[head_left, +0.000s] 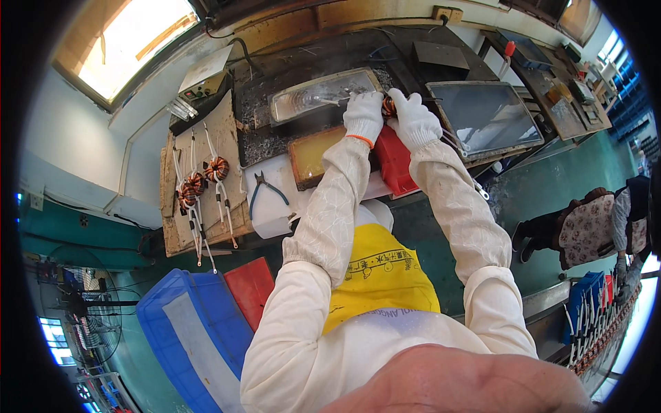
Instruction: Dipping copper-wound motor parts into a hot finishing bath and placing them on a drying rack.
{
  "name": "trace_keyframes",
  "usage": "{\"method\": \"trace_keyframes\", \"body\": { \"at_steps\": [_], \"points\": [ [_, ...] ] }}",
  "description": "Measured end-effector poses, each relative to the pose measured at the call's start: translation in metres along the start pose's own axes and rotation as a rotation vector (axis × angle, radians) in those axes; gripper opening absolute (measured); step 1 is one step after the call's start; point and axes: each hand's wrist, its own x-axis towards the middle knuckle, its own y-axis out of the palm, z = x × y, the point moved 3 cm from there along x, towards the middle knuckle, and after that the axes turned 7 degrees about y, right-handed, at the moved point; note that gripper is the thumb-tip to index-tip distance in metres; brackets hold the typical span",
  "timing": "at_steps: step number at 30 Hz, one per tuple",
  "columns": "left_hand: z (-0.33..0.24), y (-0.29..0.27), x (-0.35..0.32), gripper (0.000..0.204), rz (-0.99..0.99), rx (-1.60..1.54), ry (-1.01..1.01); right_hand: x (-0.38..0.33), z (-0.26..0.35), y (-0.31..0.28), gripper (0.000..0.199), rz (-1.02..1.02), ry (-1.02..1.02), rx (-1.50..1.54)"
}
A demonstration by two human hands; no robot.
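Observation:
A wire-wound ring coil (389,106), copper and black, is held between my two white-gloved hands above the far side of the bench. My left hand (363,113) is closed at its left side, and a lead reaches from there over a shallow metal tray (281,110) with a shiny, hazy surface. On the coil's right side, my right hand (415,122) is closed with bent fingers; leads hang below it, one ending in a ring terminal (484,195). The fingertips are partly hidden. Below my left hand sits a rectangular container of amber material (310,160).
A red bin (395,165) lies under my hands. Green-handled pliers (264,193) rest at left, beside several similar coils (217,168) on a board. A glass-like panel (485,118) stands right. Blue crates (193,330) are lower left. Another person (592,224) works at far right.

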Motion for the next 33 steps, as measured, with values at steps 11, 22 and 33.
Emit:
{"method": "trace_keyframes", "body": {
  "at_steps": [11,22,33],
  "points": [
    [-0.0033,-0.0037,-0.0024,0.020,-0.080,0.045,0.009,-0.0005,0.0012,-0.0010,0.059,-0.015,-0.002,0.002],
    [-0.0042,-0.0045,-0.0018,0.029,0.027,-0.005,-0.058,-0.0004,-0.0006,-0.0008,0.058,-0.008,0.003,0.006],
    [-0.0034,-0.0041,-0.0040,0.020,-0.121,0.028,0.004,0.0008,0.0014,-0.0012,0.060,0.010,0.006,-0.011]
  ]
}}
